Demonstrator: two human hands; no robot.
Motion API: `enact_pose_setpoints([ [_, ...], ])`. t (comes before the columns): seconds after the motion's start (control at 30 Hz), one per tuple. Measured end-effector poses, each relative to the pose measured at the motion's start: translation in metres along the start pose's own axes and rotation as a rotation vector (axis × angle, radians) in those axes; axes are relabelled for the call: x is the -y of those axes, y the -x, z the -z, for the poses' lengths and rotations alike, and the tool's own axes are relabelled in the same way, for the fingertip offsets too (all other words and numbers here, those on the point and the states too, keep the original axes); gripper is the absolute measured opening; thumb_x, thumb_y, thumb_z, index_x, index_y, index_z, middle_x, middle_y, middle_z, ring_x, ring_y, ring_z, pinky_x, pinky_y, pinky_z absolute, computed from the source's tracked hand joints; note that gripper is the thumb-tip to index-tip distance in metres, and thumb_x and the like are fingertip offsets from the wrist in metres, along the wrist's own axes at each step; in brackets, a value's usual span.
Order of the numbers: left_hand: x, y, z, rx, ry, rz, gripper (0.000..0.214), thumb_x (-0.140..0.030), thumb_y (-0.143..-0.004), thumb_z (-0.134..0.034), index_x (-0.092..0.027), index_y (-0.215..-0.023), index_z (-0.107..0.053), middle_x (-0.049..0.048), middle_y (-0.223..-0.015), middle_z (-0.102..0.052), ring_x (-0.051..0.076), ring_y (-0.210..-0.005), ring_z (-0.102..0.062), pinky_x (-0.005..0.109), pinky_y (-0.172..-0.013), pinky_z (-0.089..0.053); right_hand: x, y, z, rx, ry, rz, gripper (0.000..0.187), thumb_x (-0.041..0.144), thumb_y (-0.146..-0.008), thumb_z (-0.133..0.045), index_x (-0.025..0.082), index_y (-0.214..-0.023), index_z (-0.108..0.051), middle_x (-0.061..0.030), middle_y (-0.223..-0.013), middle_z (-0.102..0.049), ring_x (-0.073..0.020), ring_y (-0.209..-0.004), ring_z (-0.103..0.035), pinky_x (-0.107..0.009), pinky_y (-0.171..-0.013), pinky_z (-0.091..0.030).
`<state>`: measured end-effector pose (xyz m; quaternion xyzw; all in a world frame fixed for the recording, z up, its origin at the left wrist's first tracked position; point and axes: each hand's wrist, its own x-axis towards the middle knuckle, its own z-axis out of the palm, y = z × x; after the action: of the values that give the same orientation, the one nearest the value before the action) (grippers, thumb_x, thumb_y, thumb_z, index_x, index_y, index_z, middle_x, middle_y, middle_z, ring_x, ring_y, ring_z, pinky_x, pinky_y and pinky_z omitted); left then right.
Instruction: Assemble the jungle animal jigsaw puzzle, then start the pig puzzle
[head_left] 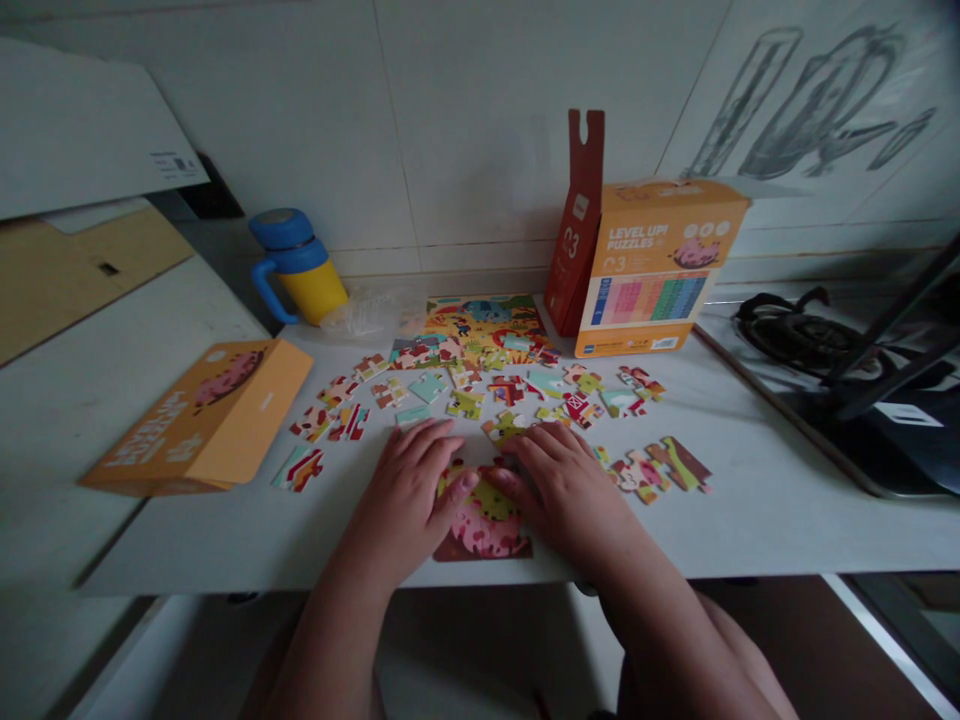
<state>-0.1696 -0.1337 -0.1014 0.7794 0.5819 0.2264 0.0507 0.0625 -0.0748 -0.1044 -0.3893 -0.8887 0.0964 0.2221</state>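
A partly joined jigsaw puzzle (487, 527), with pink and yellow-green parts on brown, lies flat near the table's front edge. My left hand (415, 478) rests on its left side, fingers stretched out and thumb on the joined pieces. From the right, my right hand (561, 478) lies over the puzzle's upper right edge with fingers spread and thumb on it. Both hands hide part of the puzzle. Just beyond my fingertips are a yellow-green puzzle piece (504, 425) and a pale teal piece (413, 415). Several loose pieces (643, 472) lie right of my right hand.
An orange puzzle box (652, 275) stands open at the back right, beside a colourful picture sheet (487, 325). Another orange box part (202, 415) lies left, near a blue and yellow mug (300, 270) and clear plastic (375, 315). A gas stove (817, 340) is far right.
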Motion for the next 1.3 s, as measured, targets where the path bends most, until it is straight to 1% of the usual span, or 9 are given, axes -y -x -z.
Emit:
enact_pose_setpoints([
  [0.13, 0.002, -0.001, -0.002, -0.052, -0.006, 0.005, 0.032, -0.038, -0.111, -0.047, -0.02, -0.132, -0.064, 0.0126, -0.145, -0.064, 0.028, -0.142, -0.054, 0.055, -0.125, -0.041, 0.0, 0.001, 0.001, -0.028, 0.009, -0.016, 0.026, 0.044, -0.106, -0.061, 0.023, -0.117, -0.072, -0.0118, -0.113, -0.074, -0.0307, -0.112, -0.063, -0.048, -0.101, -0.051],
  [0.23, 0.004, -0.001, -0.003, -0.089, -0.018, 0.023, 0.029, -0.036, -0.111, -0.048, -0.02, -0.128, -0.065, 0.013, -0.141, -0.066, 0.029, -0.137, -0.056, 0.056, -0.122, -0.043, 0.001, 0.004, 0.004, -0.065, -0.023, 0.074, 0.022, 0.038, -0.108, -0.059, 0.022, -0.113, -0.073, -0.0112, -0.113, -0.074, -0.0287, -0.109, -0.063, -0.046, -0.099, -0.05],
  [0.4, 0.006, -0.001, -0.002, -0.159, -0.035, 0.067, 0.025, -0.035, -0.11, -0.047, -0.021, -0.119, -0.066, 0.0127, -0.131, -0.069, 0.031, -0.128, -0.061, 0.056, -0.116, -0.048, 0.005, 0.011, 0.011, -0.084, -0.097, 0.271, 0.031, 0.033, -0.109, -0.055, 0.02, -0.086, -0.07, -0.0054, -0.081, -0.069, -0.0209, -0.079, -0.059, -0.036, -0.077, -0.046],
  [0.5, 0.007, -0.001, 0.003, -0.219, -0.012, 0.075, 0.025, -0.031, -0.11, -0.043, -0.021, -0.113, -0.066, 0.0118, -0.121, -0.071, 0.029, -0.119, -0.065, 0.053, -0.11, -0.051, 0.006, 0.014, 0.012, -0.106, -0.094, 0.304, 0.042, 0.034, -0.11, -0.053, 0.021, -0.072, -0.065, -0.0024, -0.069, -0.062, -0.0172, -0.065, -0.052, -0.034, -0.066, -0.037],
  [0.63, 0.006, 0.0, 0.008, -0.268, 0.033, 0.075, 0.028, -0.028, -0.11, -0.04, -0.02, -0.105, -0.066, 0.0101, -0.11, -0.072, 0.028, -0.112, -0.067, 0.049, -0.105, -0.051, 0.005, 0.016, 0.011, -0.093, -0.087, 0.306, 0.046, 0.037, -0.111, -0.05, 0.021, -0.07, -0.064, -0.0013, -0.066, -0.059, -0.0157, -0.061, -0.048, -0.034, -0.063, -0.032],
  [0.97, 0.007, 0.0, 0.007, -0.276, 0.041, 0.076, 0.028, -0.026, -0.111, -0.04, -0.021, -0.102, -0.066, 0.0092, -0.104, -0.073, 0.026, -0.105, -0.067, 0.045, -0.1, -0.05, 0.004, 0.015, 0.01, -0.083, -0.106, 0.309, 0.047, 0.036, -0.111, -0.051, 0.021, -0.068, -0.063, -0.001, -0.064, -0.058, -0.0151, -0.061, -0.048, -0.035, -0.063, -0.031],
  [1.07, 0.002, 0.002, 0.008, -0.259, 0.078, -0.007, 0.032, -0.024, -0.11, -0.043, -0.02, -0.086, -0.063, 0.0059, -0.084, -0.068, 0.022, -0.086, -0.065, 0.038, -0.081, -0.05, 0.004, 0.015, 0.009, -0.09, -0.104, 0.314, 0.044, 0.035, -0.11, -0.052, 0.02, -0.07, -0.064, -0.001, -0.065, -0.058, -0.0148, -0.062, -0.049, -0.034, -0.064, -0.031],
  [1.17, -0.005, 0.005, 0.006, -0.191, 0.088, -0.154, 0.041, -0.022, -0.108, -0.047, -0.021, -0.068, -0.052, 0.0004, -0.065, -0.055, 0.016, -0.063, -0.054, 0.034, -0.062, -0.04, 0.003, 0.015, 0.007, -0.115, -0.111, 0.331, 0.042, 0.032, -0.11, -0.053, 0.019, -0.071, -0.064, -0.0008, -0.064, -0.058, -0.0144, -0.061, -0.049, -0.034, -0.063, -0.031],
  [1.3, -0.009, 0.005, 0.003, -0.145, 0.044, -0.18, 0.041, -0.023, -0.107, -0.052, -0.02, -0.065, -0.053, -0.0008, -0.062, -0.055, 0.014, -0.058, -0.052, 0.034, -0.059, -0.035, 0.001, 0.015, 0.006, -0.113, -0.12, 0.328, 0.041, 0.03, -0.11, -0.055, 0.02, -0.071, -0.061, -0.0004, -0.064, -0.057, -0.0144, -0.06, -0.05, -0.033, -0.062, -0.031],
])
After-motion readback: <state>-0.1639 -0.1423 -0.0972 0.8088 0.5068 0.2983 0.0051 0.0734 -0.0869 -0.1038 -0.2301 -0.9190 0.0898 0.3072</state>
